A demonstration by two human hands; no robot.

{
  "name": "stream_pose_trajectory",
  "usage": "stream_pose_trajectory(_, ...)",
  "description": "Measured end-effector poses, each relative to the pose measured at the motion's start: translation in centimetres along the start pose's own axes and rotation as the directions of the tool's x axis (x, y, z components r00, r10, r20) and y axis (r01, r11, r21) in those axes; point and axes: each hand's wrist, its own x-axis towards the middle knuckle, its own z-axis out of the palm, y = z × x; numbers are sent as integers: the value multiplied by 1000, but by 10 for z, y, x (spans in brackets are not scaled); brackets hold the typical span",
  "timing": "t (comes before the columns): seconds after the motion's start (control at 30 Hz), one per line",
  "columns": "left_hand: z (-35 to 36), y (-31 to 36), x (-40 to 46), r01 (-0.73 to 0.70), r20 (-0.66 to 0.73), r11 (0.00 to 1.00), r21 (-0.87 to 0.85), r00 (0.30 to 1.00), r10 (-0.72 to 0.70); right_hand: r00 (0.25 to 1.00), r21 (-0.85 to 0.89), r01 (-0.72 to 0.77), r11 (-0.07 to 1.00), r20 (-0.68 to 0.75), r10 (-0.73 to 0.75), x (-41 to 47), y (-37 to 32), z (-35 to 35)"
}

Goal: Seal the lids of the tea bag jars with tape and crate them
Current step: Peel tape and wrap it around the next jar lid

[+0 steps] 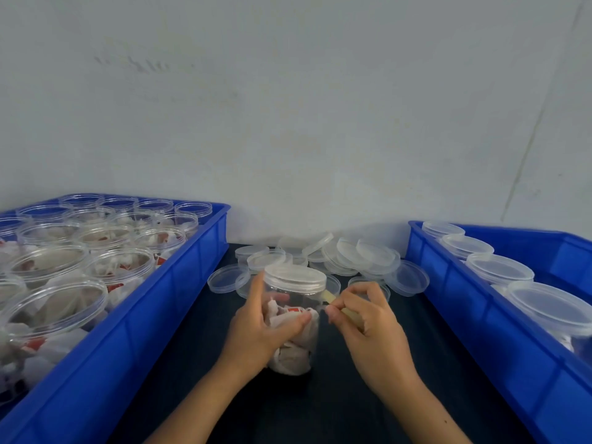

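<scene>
Two hands work at one jar (293, 318) standing upright on the dark table (320, 411), between two blue crates. The left hand (256, 328) curls round the jar's side, thumb across the front. The right hand (368, 318), just beside the jar, pinches a strip of tape (330, 296) that reaches to the jar below its lid (294, 277). Loose lids (362, 254) lie heaped behind. The left crate (144, 315) holds open jars of tea bags; the right crate (480, 315) holds lidded jars.
</scene>
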Motion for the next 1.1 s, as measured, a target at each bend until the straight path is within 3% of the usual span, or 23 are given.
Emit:
stream_pose_trajectory(0.2,5,17,-8,-63,22,979,193,998,60,997,-258,80,963,8,-81,8,-16,-25)
stream_pose_trajectory(0.47,15,22,-10,-119,-30,961,249,991,130,975,-443,173,880,201,-91,13,-35,-38)
stream_pose_trajectory(0.77,25,26,-15,-169,-93,912,375,971,219,974,-502,136,854,224,-23,13,-35,-38)
stream_pose_trajectory(1.1,26,30,-18,-158,-103,838,522,964,246,974,-451,135,882,226,-33,12,-37,-34)
